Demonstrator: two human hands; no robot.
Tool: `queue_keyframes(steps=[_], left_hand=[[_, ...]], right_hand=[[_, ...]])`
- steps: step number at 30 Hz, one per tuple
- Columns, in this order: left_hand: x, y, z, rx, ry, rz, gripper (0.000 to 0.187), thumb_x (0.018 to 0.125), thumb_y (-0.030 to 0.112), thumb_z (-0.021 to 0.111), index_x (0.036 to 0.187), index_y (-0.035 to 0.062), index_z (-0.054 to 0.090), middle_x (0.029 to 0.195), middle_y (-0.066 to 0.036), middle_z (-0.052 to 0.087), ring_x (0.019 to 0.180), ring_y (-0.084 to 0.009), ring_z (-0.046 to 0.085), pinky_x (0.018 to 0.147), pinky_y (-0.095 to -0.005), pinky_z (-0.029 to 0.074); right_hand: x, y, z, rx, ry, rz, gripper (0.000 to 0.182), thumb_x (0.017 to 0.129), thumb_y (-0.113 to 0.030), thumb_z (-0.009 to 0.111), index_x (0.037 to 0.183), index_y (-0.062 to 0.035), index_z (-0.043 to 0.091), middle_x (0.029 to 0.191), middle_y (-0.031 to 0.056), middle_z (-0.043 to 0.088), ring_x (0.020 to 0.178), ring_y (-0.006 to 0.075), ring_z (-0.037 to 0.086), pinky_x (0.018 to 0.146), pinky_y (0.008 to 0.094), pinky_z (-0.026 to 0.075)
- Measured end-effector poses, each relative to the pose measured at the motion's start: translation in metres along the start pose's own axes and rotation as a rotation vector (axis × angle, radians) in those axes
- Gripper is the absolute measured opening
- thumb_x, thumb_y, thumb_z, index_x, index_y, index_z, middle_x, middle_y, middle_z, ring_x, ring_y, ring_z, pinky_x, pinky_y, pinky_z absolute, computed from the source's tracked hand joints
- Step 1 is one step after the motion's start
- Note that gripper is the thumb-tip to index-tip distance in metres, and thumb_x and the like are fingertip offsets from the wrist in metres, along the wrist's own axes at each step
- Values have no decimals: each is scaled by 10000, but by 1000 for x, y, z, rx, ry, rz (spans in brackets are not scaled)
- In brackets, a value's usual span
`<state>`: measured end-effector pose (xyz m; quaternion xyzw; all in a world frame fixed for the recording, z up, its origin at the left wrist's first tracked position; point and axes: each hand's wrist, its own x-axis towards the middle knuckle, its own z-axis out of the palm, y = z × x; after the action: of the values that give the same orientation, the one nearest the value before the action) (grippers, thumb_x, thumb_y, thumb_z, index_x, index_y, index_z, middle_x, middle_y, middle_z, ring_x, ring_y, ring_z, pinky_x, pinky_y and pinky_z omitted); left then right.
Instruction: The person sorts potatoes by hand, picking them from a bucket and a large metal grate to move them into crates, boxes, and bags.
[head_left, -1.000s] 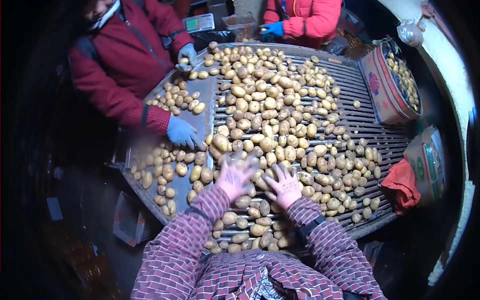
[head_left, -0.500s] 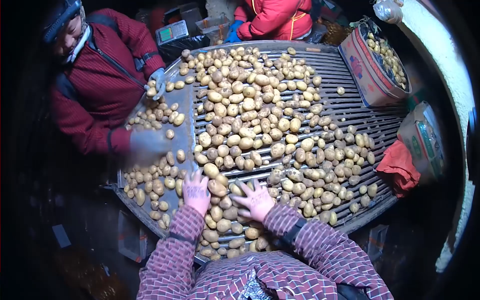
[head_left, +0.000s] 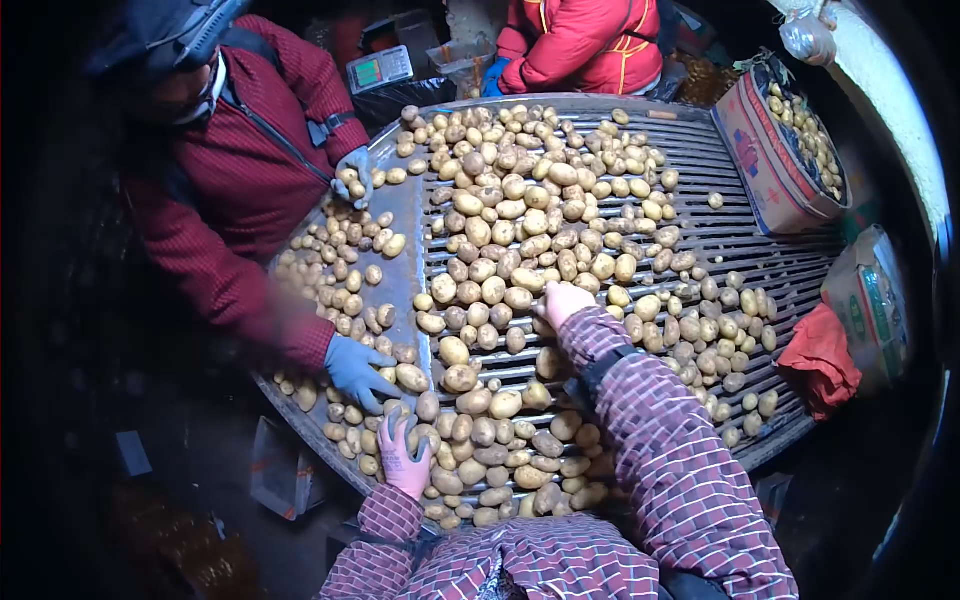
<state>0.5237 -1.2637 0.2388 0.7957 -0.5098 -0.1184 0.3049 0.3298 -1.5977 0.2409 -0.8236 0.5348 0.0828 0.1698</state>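
**Hands separating across the potato grate**

Both hands, side by side half a second ago, are now working well apart. Right hand is reaching forward to the middle of the slatted table, curled over potatoes there; whether it is gripping one cannot be told. Left hand is resting flat, fingers spread, on the near pile at the table's left edge, holding nothing. This shift suggests the sorting is moving from the near heap to the central one. A co-worker's blue glove is lying just beside the left hand, on the smooth side tray of smaller potatoes. Cardboard box at far right is holding small potatoes (a second box below it is not showing its contents).
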Motion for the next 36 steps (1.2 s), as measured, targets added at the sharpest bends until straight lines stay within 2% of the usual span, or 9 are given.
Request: queue_keyframes(steps=[5,8,9,12,18,21,24,28,36], left_hand=[[0,-7,7,9,9,11,382,692,71,711,1055,53,593,1267,-157,473,1182,-370,435,1012,-467,362],[15,-3,9,-22,-15,24,298,687,86,719,968,59,623,1163,-163,532,1100,-372,486,952,-466,405],[20,-1,9,-32,-37,37,295,685,94,723,960,58,622,1146,-169,538,1081,-375,496,938,-469,416],[24,-1,11,-46,-16,24,272,672,94,730,920,52,627,1097,-156,559,1041,-362,516,911,-451,435],[33,-1,5,-247,-54,-136,305,687,102,732,966,29,631,985,-153,603,951,-350,573,862,-428,465],[59,12,12,-121,1,7,339,706,123,732,1009,22,617,990,-155,610,951,-346,580,846,-435,470],[116,54,15,-83,-40,70,464,766,183,700,1174,26,545,1164,-205,554,1061,-366,554,923,-419,451],[185,58,57,253,-368,38,642,795,297,666,1339,39,443,1361,-196,469,1171,-319,530,972,-391,439],[231,86,62,593,-857,-112,547,740,228,674,1242,75,521,1335,-181,449,1166,-334,539,952,-404,463]], right_hand=[[-32,17,-13,692,109,102,244,792,-268,635,899,-49,648,845,180,669,875,319,653,812,413,504],[-37,-20,10,334,399,-287,311,783,-215,645,1069,-100,606,1054,152,629,927,314,623,832,413,504],[-35,-39,2,199,181,-140,389,778,-239,667,1144,-134,582,1189,155,544,1049,327,569,865,413,496],[-21,-53,19,92,349,-252,405,771,-219,675,1159,-154,582,1243,190,474,1188,354,458,889,411,488],[-29,-26,7,258,185,-259,370,813,-215,619,1182,-221,589,1116,120,584,1022,296,594,855,400,501],[-30,9,9,366,487,-159,248,820,-244,619,1050,-159,658,979,80,639,926,272,628,829,394,505],[-18,50,10,245,370,-88,244,797,-220,639,1015,-115,672,993,96,641,983,283,614,868,371,487],[-13,61,-4,131,137,-151,354,789,-243,656,1131,-156,641,1103,79,616,1059,260,588,904,363,474],[-22,28,11,-20,417,-235,327,736,-232,692,1055,-172,651,1013,67,578,983,254,560,820,407,452]])
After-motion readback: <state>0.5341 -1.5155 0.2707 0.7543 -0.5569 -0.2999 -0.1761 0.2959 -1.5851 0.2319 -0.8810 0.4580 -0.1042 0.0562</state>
